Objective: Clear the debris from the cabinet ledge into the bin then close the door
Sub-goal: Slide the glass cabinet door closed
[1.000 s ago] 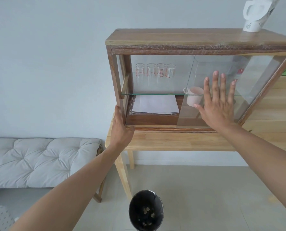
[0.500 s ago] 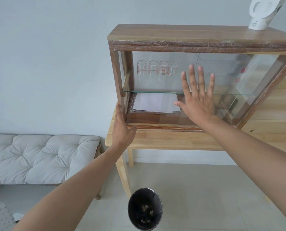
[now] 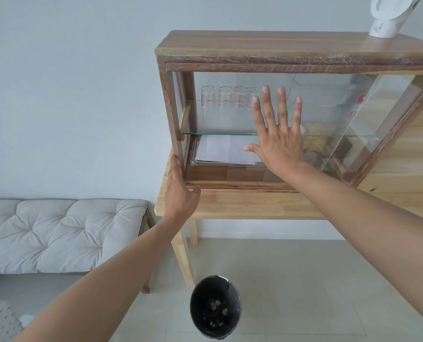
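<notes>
Nearest the viewer, on the tiled floor, stands a round black bin point(image 3: 215, 306) with small pale bits of debris point(image 3: 216, 307) lying inside it. Two bare forearms reach up and forward from the lower corners. The left hand point(image 3: 181, 191) rests flat against the lower left corner post of a wooden cabinet point(image 3: 255, 46), fingers straight and together, thumb out toward the bottom ledge point(image 3: 240, 185); it grips nothing. The right hand point(image 3: 278, 141) is pressed palm-flat on the sliding glass door point(image 3: 329, 124), fingers spread wide, holding nothing. The cabinet sits on a pale wooden table point(image 3: 255, 206). Behind the glass, a row of clear measuring cups point(image 3: 226, 101) stands on a glass shelf, with white papers point(image 3: 224, 150) below. A white jug point(image 3: 388, 14) stands on the cabinet top. A cushioned grey bench point(image 3: 57, 233) lies at left against the wall.
</notes>
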{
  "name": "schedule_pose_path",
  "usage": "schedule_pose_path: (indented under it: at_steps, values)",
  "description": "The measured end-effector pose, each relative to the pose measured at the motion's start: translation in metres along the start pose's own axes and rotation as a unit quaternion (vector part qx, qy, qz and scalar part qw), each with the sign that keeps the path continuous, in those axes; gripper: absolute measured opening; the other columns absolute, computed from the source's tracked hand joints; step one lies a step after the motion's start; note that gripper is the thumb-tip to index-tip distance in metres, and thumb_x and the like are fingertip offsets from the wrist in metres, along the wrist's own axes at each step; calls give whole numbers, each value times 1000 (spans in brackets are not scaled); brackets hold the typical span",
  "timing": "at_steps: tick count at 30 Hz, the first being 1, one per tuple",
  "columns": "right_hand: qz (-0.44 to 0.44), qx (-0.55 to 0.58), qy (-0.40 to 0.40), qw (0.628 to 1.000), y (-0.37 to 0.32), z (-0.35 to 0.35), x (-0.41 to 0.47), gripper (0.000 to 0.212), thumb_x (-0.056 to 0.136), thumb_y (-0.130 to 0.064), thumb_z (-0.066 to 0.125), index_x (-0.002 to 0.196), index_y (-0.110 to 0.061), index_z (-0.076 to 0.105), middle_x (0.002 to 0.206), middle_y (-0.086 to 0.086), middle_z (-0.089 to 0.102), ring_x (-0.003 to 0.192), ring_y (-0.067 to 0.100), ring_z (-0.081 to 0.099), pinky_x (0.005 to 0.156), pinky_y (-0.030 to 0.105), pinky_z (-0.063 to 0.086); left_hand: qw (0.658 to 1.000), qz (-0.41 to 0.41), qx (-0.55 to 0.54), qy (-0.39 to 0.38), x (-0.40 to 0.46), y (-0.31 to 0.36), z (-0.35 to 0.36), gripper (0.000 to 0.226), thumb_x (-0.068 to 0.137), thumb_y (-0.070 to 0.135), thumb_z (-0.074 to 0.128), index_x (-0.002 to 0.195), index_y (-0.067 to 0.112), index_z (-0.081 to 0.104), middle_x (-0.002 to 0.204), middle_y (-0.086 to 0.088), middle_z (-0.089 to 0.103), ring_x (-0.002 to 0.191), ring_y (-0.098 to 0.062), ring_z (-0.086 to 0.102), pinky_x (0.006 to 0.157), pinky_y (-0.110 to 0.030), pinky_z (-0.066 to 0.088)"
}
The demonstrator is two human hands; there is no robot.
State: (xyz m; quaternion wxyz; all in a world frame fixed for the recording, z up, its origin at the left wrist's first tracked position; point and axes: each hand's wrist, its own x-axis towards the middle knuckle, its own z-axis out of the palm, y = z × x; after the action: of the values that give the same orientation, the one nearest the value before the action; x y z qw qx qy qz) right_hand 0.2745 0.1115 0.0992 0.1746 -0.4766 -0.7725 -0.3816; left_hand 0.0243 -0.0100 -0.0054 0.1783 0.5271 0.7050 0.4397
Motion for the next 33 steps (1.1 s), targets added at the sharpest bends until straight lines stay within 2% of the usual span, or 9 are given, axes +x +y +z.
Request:
schedule_pose_path:
  at_steps: [3,9,15,20,26,30,33]
  values:
    - [-9,-11,-4,1000,-2,0,4,140,80,-71,80,175,-6,0,183,23,10,166,54,17,126,78,6,1000,2,9,5,-1,0,-1,111,90,11,70,164,43,-7,173,11,22,155,-20,32,114,-41,43]
    - [-19,-35,-5,999,-4,-1,7,137,81,-76,75,175,-7,4,183,22,13,166,52,20,125,76,5,1000,-4,8,6,-1,2,0,110,91,12,72,165,41,-4,174,11,20,156,-19,30,117,-42,41]
    - [-21,-34,-4,999,-9,-5,10,136,82,-77,74,175,-6,5,183,21,14,166,52,21,125,77,6,1000,-1,6,5,-2,3,-1,108,93,13,70,165,41,-6,174,11,20,156,-17,30,114,-37,40]
    - [-23,-26,-5,999,-17,-8,15,135,83,-77,73,175,-7,4,183,20,13,166,51,19,124,75,2,1000,0,7,2,-3,3,-3,108,93,13,69,165,41,-6,173,11,22,155,-18,32,116,-45,43]
    - [-23,-27,-5,999,-26,-9,18,135,84,-78,71,175,-7,3,184,20,12,166,51,19,124,76,1,1000,0,-7,9,-4,4,0,107,91,11,67,166,39,-3,173,12,22,156,-17,29,119,-49,40]
    - [-19,-16,-1,1000,-30,-9,21,136,82,-77,72,175,-6,4,183,20,12,166,52,18,124,77,2,1000,-2,-6,15,-3,2,2,107,91,14,68,165,41,-4,172,15,23,155,-18,31,116,-48,43]
    - [-18,-10,4,1000,-35,-8,22,137,82,-78,73,175,-6,2,183,20,13,166,52,19,124,77,2,1000,-2,-14,21,-2,0,4,108,90,15,70,165,42,-3,171,15,25,154,-18,32,117,-41,40]
